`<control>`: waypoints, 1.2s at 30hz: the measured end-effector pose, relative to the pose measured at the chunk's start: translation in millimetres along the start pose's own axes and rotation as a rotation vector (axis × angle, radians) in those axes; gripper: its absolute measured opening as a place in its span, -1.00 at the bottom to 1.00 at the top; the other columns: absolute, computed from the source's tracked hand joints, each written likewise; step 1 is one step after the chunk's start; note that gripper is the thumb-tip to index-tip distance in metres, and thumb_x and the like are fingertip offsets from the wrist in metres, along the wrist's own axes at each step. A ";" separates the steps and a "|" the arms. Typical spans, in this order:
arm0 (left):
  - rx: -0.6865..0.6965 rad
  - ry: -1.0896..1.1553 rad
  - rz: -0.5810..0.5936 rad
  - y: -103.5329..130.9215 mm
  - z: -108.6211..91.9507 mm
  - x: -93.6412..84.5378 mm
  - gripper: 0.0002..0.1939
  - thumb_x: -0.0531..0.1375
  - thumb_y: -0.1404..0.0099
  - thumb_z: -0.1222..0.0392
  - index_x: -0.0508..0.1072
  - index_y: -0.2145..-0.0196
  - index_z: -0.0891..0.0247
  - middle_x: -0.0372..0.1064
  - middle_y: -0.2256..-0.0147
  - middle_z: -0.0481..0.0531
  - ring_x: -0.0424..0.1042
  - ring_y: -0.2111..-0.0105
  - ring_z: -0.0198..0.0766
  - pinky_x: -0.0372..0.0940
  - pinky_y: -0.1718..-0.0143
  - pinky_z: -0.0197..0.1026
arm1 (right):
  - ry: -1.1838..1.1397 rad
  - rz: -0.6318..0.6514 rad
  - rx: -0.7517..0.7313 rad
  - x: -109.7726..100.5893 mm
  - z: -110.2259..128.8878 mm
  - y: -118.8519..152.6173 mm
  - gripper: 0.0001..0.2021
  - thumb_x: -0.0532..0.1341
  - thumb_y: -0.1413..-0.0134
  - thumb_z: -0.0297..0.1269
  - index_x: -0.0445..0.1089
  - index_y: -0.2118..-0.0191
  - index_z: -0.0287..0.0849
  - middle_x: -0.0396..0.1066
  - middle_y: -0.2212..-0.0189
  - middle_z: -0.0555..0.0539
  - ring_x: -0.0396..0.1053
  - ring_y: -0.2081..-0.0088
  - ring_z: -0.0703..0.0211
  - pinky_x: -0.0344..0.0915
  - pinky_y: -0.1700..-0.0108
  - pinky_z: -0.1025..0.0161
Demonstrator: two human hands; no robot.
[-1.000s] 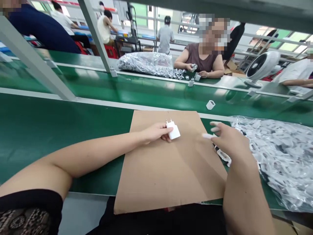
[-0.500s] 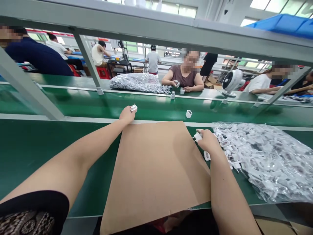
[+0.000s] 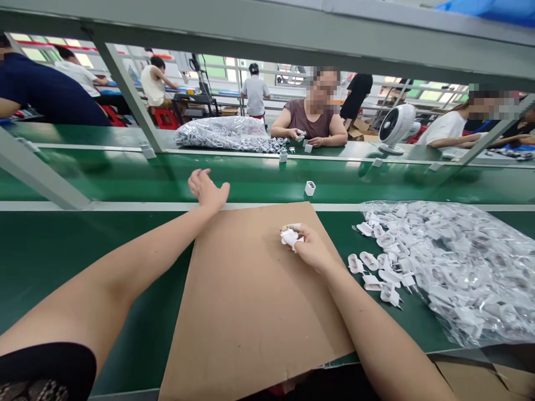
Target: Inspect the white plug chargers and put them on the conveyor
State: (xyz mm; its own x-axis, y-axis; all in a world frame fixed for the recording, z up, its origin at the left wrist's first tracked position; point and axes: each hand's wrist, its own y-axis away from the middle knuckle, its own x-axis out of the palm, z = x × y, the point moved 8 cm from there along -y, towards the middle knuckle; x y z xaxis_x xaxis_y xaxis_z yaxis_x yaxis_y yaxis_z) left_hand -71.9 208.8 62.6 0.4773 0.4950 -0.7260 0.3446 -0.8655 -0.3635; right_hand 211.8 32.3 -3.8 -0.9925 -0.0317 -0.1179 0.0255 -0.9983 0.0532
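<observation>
My left hand (image 3: 209, 189) is over the green belt, just beyond the far left corner of the cardboard sheet (image 3: 259, 301). Its fingers are spread and no object shows in it. Above the right part of the cardboard, my right hand (image 3: 305, 245) is closed on small white plastic plug parts (image 3: 289, 237); how many it holds cannot be told. A white charger block (image 3: 310, 188) stands on the belt beyond the cardboard. Loose white plug parts (image 3: 369, 260) lie to the right, beside a clear plastic bag (image 3: 472, 262) full of similar ones.
A slanted metal frame (image 3: 125, 89) and an overhead shelf edge (image 3: 267, 33) cross the view. Across the belt (image 3: 251, 186), a person in a brown top (image 3: 313, 120) handles white parts near another filled bag (image 3: 225, 132) and a white fan (image 3: 396, 127).
My left hand has let go of the white charger piece and opened. My right hand has moved left over the cardboard with white parts. The view has shifted slightly.
</observation>
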 end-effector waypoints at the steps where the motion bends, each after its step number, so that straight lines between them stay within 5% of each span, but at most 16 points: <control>1: 0.105 0.028 0.005 6.0 -17.0 3.5 -0.36 0.23 -0.27 0.13 0.20 -0.26 0.26 -0.02 -0.39 0.23 -0.08 -0.43 0.01 -0.15 -0.46 -0.02 | -0.006 0.021 0.005 5.0 -2.1 -1.9 -0.63 0.30 0.09 -0.30 0.50 0.07 -0.12 0.55 0.21 -0.06 0.43 0.29 0.16 0.27 0.26 0.25; 5: 0.408 0.123 0.168 30.1 -84.4 36.7 -0.55 0.18 -0.31 0.19 0.32 -0.15 0.29 0.23 -0.26 0.25 0.10 -0.33 0.04 -0.04 -0.41 0.01 | -0.034 0.055 0.015 11.1 -6.3 -8.7 -0.71 0.30 0.08 -0.27 0.53 0.15 -0.12 0.56 0.22 -0.06 0.44 0.26 0.14 0.29 0.22 0.23; 10: 0.449 0.122 0.407 47.2 -147.3 101.8 -0.52 0.28 -0.32 -0.02 0.40 -0.11 0.25 0.37 -0.18 0.18 0.20 -0.26 0.06 0.12 -0.30 -0.03 | -0.084 0.105 0.049 9.3 -7.2 -9.6 -0.77 0.32 0.06 -0.25 0.51 0.21 -0.14 0.57 0.28 -0.07 0.48 0.27 0.12 0.33 0.20 0.22; 15: 0.372 0.081 0.609 61.2 -180.5 162.6 -0.16 0.46 -0.05 -0.26 0.42 -0.13 0.33 0.42 -0.13 0.33 0.26 -0.22 0.22 0.23 -0.16 0.02 | -0.054 0.160 0.067 12.1 -5.3 -7.3 -0.84 0.35 0.08 -0.33 0.50 0.29 -0.13 0.57 0.35 -0.03 0.47 0.31 0.14 0.31 0.26 0.26; 18: 0.329 0.065 0.608 65.2 -187.7 173.8 -0.39 0.42 -0.17 -0.14 0.49 -0.03 0.32 0.43 -0.11 0.37 0.26 -0.22 0.26 0.18 -0.18 0.08 | -0.019 0.168 0.045 13.5 -2.8 -6.5 -0.86 0.35 0.09 -0.36 0.49 0.32 -0.12 0.57 0.38 0.00 0.43 0.37 0.18 0.28 0.32 0.28; 21: 0.318 0.090 0.588 66.6 -188.2 166.2 -0.68 0.29 -0.31 0.09 0.52 0.02 0.24 0.46 -0.08 0.29 0.30 -0.21 0.22 0.13 -0.21 0.13 | 0.015 0.175 0.023 14.4 -0.2 -4.5 -0.87 0.31 0.12 -0.41 0.50 0.35 -0.13 0.56 0.40 0.00 0.40 0.39 0.20 0.25 0.34 0.29; 25: 0.362 0.206 0.572 71.0 -171.7 131.6 -0.64 0.17 -0.36 0.24 0.47 -0.10 0.15 0.45 -0.14 0.15 0.36 -0.19 0.09 0.14 -0.24 0.08 | -0.008 0.155 -0.022 13.4 4.1 -2.4 -0.80 0.29 0.13 -0.40 0.52 0.28 -0.12 0.56 0.33 -0.01 0.41 0.33 0.18 0.26 0.33 0.29; 32: 0.406 0.432 0.738 128.0 -85.8 41.7 -0.49 0.18 -0.38 -0.07 0.39 -0.19 0.21 0.51 -0.08 0.11 0.51 0.03 -0.09 0.38 -0.04 -0.13 | -0.218 -0.230 -0.083 -21.1 6.6 -10.9 -0.61 0.41 0.12 -0.17 0.48 0.12 -0.14 0.59 0.23 -0.10 0.47 0.27 0.12 0.34 0.25 0.22; 36: 0.415 0.527 0.915 179.2 -52.5 4.6 -0.50 0.17 -0.40 -0.18 0.43 -0.14 0.18 0.49 -0.08 0.12 0.48 -0.01 -0.03 0.37 -0.05 -0.03 | -0.358 -0.274 -0.030 -27.7 6.9 -8.7 -0.56 0.44 0.13 0.01 0.43 0.17 -0.12 0.60 0.18 -0.12 0.56 0.16 0.06 0.44 0.04 0.13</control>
State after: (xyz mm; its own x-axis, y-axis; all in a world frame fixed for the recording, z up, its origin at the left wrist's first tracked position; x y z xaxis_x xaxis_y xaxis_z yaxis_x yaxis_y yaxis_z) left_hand 34.4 60.1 24.7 0.7265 -0.4510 -0.5185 -0.5567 -0.8286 -0.0592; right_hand 238.3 42.3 5.9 -0.9417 0.2480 0.2272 -0.2458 -0.9686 0.0386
